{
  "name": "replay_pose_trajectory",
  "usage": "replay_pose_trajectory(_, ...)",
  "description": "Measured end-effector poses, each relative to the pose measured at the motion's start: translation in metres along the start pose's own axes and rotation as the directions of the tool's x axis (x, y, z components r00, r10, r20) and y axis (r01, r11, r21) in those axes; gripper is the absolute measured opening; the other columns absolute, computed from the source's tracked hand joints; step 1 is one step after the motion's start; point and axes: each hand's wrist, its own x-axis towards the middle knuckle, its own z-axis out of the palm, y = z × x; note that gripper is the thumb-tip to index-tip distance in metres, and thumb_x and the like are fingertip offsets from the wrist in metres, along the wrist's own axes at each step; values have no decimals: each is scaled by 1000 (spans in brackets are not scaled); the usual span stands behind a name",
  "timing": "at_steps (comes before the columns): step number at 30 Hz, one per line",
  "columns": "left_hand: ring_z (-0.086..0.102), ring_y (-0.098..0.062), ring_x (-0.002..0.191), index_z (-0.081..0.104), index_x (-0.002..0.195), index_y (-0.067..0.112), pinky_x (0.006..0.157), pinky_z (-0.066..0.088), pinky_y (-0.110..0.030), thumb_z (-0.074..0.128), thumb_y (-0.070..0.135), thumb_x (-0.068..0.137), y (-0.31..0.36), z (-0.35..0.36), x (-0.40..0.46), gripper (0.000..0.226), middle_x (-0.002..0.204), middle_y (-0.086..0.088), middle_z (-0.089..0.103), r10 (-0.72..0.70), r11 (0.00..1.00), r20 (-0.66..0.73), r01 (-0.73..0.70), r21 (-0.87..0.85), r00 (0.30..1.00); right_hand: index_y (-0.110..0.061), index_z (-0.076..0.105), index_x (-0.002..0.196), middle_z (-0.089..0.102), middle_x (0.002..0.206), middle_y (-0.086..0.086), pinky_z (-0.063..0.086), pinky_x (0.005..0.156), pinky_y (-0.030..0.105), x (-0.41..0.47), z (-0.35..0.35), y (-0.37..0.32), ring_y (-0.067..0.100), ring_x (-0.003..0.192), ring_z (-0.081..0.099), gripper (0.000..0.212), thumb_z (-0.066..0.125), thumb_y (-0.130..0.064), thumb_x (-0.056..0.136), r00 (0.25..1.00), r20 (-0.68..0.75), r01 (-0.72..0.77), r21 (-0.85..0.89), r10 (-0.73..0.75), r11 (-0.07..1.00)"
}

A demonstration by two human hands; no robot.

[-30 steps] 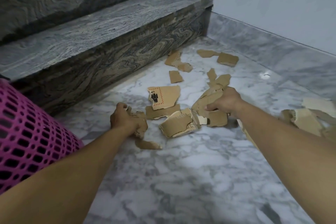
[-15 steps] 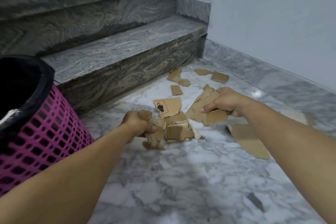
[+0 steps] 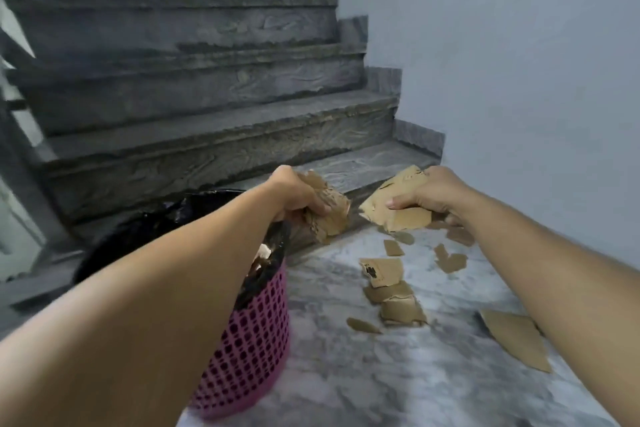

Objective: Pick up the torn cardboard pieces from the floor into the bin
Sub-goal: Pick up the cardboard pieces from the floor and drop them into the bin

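Note:
My left hand point(image 3: 294, 192) grips a crumpled bunch of torn cardboard point(image 3: 329, 213), held in the air just beyond the far rim of the pink mesh bin point(image 3: 252, 340). The bin has a black liner, and my forearm hides most of its opening. My right hand point(image 3: 433, 196) holds flat brown cardboard pieces point(image 3: 391, 204) at the same height, to the right of the bin. Several torn pieces stay on the marble floor: a printed piece point(image 3: 382, 272), a small stack point(image 3: 401, 308) and a large flat piece point(image 3: 516, 336).
Grey stone stairs point(image 3: 207, 107) rise straight ahead behind the bin. A pale wall point(image 3: 519, 62) with a stone skirting closes the right side. The marble floor point(image 3: 398, 385) stretches toward me between the bin and the wall.
Both hands have lifted off the floor with cardboard in them and now hang high, the left one near the bin. The view has tilted up, showing the whole staircase.

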Motion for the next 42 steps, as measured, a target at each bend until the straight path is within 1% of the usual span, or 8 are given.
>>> replay_pose_trajectory(9,69,-27,79,61,96,1,66,61,-42,84,2,70,-67,-145,-41,34,90,-14,68,-158,986,-259,167,16,953,-5,45,132,57,126,10,44,71,28,-49,130,-120,21,96,55,89,92,-31,61,985,40,169,-92,-166,981)
replay_pose_trajectory(16,38,-35,135,30,144,9,110,35,-46,75,64,65,-159,-190,-41,106,147,-14,39,-210,818,-379,374,437,901,-6,27,147,37,150,15,35,108,42,-46,216,-113,34,139,35,79,69,-36,87,980,62,201,-291,-191,935)
replay_pose_trajectory(19,18,-40,144,19,150,5,116,23,-53,66,61,78,-199,-195,-43,103,156,-21,18,-250,813,-500,460,355,829,-10,38,140,42,143,15,41,104,43,-51,218,-85,35,132,41,62,65,-25,86,980,-6,171,-494,-200,853)
replay_pose_trajectory(23,38,-40,133,20,146,-3,109,37,-48,69,53,79,-226,-183,-43,100,150,-24,30,-236,936,-514,335,108,825,-5,51,125,58,125,17,55,82,39,-58,214,-55,36,110,60,44,57,-16,83,983,117,178,-492,-138,852)
replay_pose_trajectory(27,60,-10,116,9,148,-4,94,53,-28,85,50,64,-215,-180,-43,125,143,-15,36,-228,973,-387,216,-76,893,-5,59,103,62,103,12,61,73,41,-61,198,-49,29,90,65,29,66,-5,75,986,123,136,-218,-111,966)
replay_pose_trajectory(30,41,-29,134,5,147,9,108,42,-43,94,59,19,-207,-168,-37,164,151,-15,28,-253,967,-240,239,-86,937,0,60,106,62,102,7,55,90,44,-62,178,-43,25,100,62,51,84,-14,64,986,118,139,-181,-118,974)
replay_pose_trajectory(37,2,-33,148,-27,147,14,120,18,-49,91,59,4,-174,-128,-27,190,161,-10,-15,-165,984,49,161,80,985,-3,34,147,28,154,14,30,112,32,-56,129,-18,27,141,32,108,89,-41,62,938,309,263,-334,-158,905)
replay_pose_trajectory(42,-2,-31,149,-24,148,10,121,16,-46,92,55,25,-152,-95,-15,176,160,-8,-17,-110,988,-34,113,102,993,-10,61,119,67,116,6,51,96,41,-29,112,-3,24,108,62,70,84,-50,66,959,211,266,-447,-188,854)
